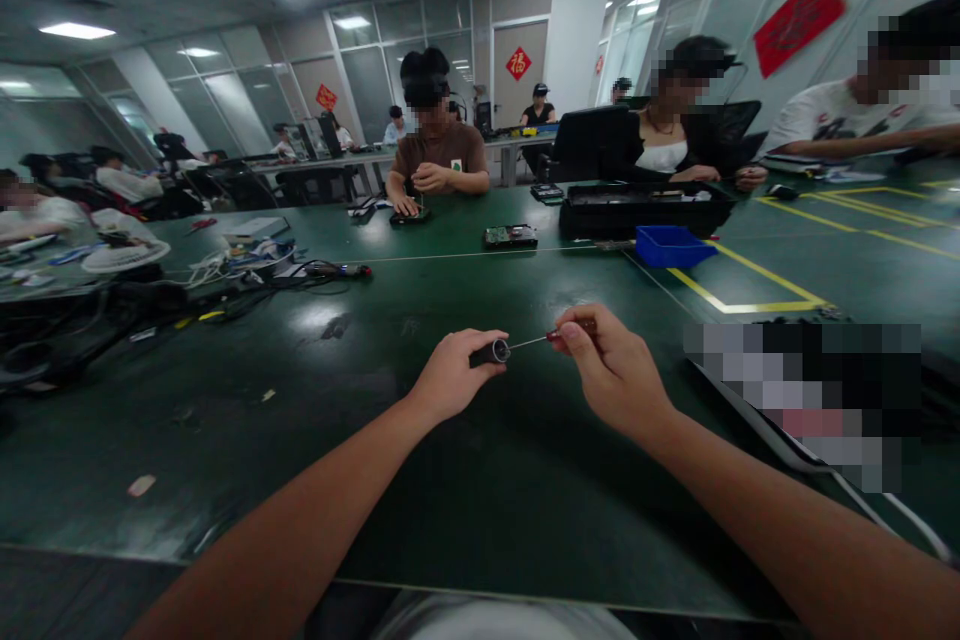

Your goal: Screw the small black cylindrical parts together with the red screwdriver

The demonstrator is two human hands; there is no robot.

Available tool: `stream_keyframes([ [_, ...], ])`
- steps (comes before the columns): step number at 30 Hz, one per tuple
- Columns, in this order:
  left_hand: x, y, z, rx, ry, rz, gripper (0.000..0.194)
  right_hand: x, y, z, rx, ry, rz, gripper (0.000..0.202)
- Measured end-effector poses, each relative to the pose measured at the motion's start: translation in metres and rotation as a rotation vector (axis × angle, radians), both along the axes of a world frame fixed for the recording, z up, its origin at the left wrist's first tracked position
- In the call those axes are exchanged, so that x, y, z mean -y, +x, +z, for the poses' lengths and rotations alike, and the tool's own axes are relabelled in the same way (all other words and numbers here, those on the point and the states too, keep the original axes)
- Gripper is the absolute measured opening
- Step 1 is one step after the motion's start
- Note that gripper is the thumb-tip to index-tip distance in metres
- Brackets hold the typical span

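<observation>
1. Over the near middle of the green tabletop (540, 495), a dark cylinder (481, 356) with a pale-rimmed end is held; take it as the dial's centre, twelve pointing away from the wearer.
2. At eight o'clock, the left hand (450, 378) is clamped on the cylinder, thumb below and fingers above.
3. At three o'clock, the right hand (619, 368) has its fingers closed round the red handle of a screwdriver (531, 341). The shaft points towards nine, its tip at the rimmed end; whether it touches or enters, I cannot tell.
4. Towards twelve lies a green circuit-board unit (511, 237).
5. Towards two sits a blue bin (670, 248), a long black tray (637, 215) just beyond.
6. Towards ten, tangled cables (274, 270) lie well apart from both hands.
</observation>
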State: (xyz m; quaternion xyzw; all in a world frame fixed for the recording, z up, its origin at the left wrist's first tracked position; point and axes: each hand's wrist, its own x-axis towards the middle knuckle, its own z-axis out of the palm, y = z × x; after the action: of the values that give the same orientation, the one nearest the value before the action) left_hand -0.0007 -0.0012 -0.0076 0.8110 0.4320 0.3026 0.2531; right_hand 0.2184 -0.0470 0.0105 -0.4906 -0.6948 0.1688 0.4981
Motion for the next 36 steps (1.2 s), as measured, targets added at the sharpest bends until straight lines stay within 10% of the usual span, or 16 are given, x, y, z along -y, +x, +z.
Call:
stream_keyframes([
  [11,-0.004,-0.004,-0.006,0.082,-0.043,0.036,0.041,-0.001,0.000,0.007,0.068,-0.004,-0.116,0.020],
  [21,-0.019,-0.005,-0.010,0.637,-0.327,0.100,0.033,-0.002,0.001,0.005,0.050,-0.017,-0.103,0.020],
  [29,-0.015,-0.017,0.004,0.020,0.059,0.188,0.022,-0.002,-0.001,0.004,0.076,-0.008,-0.081,0.020],
  [36,-0.025,-0.007,-0.014,-0.357,0.126,0.107,0.034,-0.001,-0.001,0.004,0.113,-0.029,-0.054,0.019],
])
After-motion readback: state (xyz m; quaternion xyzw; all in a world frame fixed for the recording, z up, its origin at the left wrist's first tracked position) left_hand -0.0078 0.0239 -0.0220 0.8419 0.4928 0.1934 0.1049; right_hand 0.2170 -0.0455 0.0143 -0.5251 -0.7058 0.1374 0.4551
